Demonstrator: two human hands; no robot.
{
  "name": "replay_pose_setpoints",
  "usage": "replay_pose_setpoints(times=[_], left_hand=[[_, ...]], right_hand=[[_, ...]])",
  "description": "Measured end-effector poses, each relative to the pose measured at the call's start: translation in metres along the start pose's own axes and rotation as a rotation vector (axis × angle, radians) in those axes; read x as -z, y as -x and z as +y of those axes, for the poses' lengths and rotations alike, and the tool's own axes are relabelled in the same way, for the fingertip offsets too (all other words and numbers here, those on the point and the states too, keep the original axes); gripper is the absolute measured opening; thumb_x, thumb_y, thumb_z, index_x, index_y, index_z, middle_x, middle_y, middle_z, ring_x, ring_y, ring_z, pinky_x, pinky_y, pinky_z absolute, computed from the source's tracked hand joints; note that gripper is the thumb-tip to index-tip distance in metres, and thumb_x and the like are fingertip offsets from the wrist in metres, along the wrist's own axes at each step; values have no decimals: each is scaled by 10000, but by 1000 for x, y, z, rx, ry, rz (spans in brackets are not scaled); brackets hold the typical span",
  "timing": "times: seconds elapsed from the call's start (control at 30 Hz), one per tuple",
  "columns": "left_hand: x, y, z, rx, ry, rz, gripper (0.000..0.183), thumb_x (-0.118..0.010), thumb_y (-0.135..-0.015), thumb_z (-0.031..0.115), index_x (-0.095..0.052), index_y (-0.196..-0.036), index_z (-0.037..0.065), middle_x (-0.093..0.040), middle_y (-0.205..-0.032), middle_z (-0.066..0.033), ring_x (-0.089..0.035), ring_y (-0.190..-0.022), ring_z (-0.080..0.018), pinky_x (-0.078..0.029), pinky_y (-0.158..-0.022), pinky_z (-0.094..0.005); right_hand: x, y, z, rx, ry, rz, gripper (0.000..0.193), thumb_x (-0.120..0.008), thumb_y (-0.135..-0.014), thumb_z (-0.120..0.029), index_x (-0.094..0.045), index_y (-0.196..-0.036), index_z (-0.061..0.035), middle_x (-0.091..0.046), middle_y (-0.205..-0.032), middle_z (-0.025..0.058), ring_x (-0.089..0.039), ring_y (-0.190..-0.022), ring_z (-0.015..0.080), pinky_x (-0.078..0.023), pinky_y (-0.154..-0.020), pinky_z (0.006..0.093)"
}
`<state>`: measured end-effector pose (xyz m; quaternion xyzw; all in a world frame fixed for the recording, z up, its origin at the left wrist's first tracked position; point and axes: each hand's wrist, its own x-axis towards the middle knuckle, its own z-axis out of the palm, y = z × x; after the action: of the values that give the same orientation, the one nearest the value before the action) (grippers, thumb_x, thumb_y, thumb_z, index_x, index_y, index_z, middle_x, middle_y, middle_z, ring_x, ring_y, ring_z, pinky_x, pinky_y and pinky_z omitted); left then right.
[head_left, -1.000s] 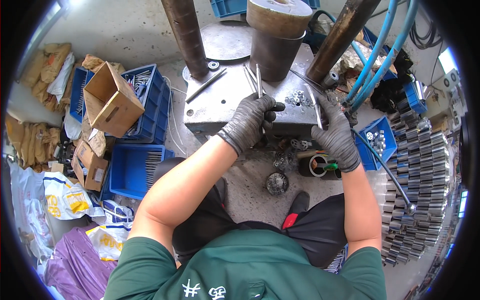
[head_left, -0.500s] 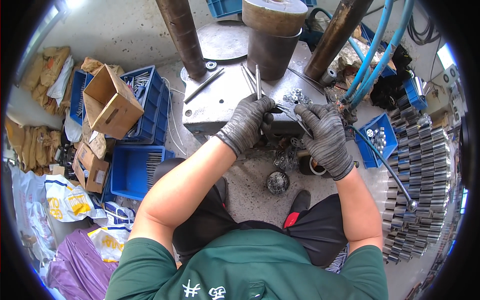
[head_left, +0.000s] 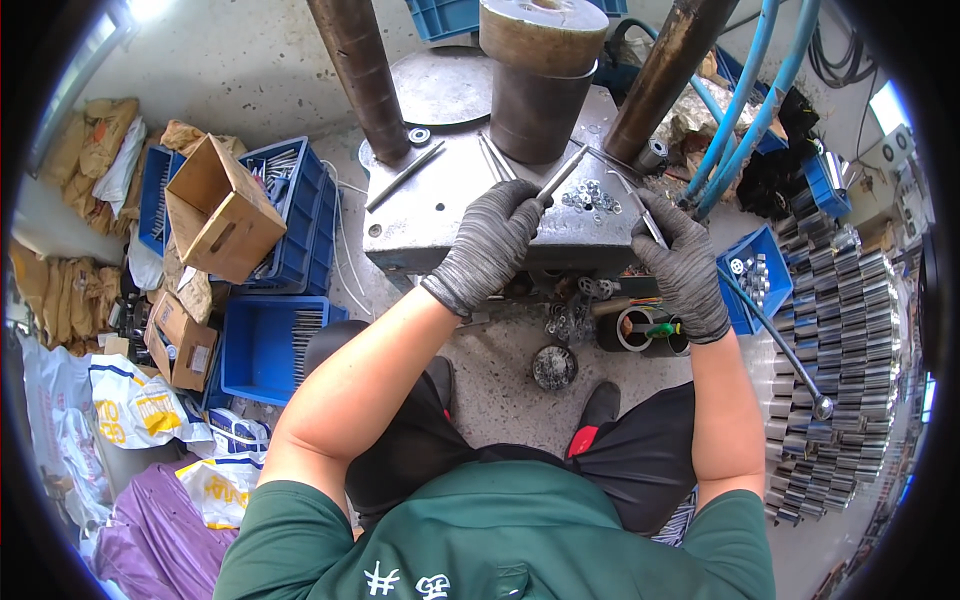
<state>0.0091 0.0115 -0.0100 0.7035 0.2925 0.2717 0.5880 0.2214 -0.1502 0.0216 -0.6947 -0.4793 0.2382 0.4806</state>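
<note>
Past the left hand's (head_left: 487, 240) fingers (head_left: 521, 203) juts 1 rod (head_left: 564, 173)

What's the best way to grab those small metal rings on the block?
Probably pinch the small metal rings singly by the outer rim, from above, starting at the bunch's near edge: they look flat and low, crowded together on the metal block.

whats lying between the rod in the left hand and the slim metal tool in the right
In the head view, a loose cluster of small metal rings lies there, on the metal block.
</note>
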Motion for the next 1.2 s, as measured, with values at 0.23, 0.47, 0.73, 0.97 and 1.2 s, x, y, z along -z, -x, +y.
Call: replay_pose_setpoints(times=[0.23, 0.47, 0.73, 0.97, 1.2], left_hand=[[3, 3, 5, -48, -160, -55, 311, -674, -1026, 214, -655, -1253, 3, -690, -979, -54, -608, -888, -116, -533, -820, -295], [11, 6, 13, -132, -244, -112, 337, -701, -1020, 209, -680, -1288, 6, -741, -1064, -87, -665, -966, -128, -551, -890, -311], [8, 7, 5, -52, -23, -279, 373, -668, -1037, 257, -684, -1316, 8, -735, -1119, -84, -674, -1037, -145, -548, -921, -309], [6, 7, -2, 44, 328, -356, 458, -620, -946, 237, -654, -1316, -30, -717, -1186, -129, -671, -1112, -182, -520, -1030, -349], [5, 5, -6, 43, 387, -323, 478, -601, -899, 193, -649, -1315, -39, -734, -1156, -123, -697, -947, -149, -566, -871, -294]], right_hand=[[11, 2, -8, -23, 34, -65, 513, -692, -884, -43, -648, -1395, -28, -669, -958, 19, -608, -873, 107, -526, -853, 279], [25, 0, -16, -23, 286, -160, 438, -712, -879, -59, -688, -1313, 0, -672, -963, 23, -615, -915, 115, -521, -889, 301], [19, 6, -24, -67, 234, -350, 460, -722, -862, -57, -690, -1319, -18, -730, -999, 103, -688, -881, 149, -570, -834, 345], [0, 7, -28, 6, 197, -467, 492, -713, -834, -20, -678, -1324, 9, -749, -987, 118, -695, -855, 159, -581, -802, 339], [-2, 5, -29, 17, 220, -476, 510, -705, -823, -30, -682, -1332, -16, -755, -1014, 120, -690, -887, 162, -569, -859, 349]])
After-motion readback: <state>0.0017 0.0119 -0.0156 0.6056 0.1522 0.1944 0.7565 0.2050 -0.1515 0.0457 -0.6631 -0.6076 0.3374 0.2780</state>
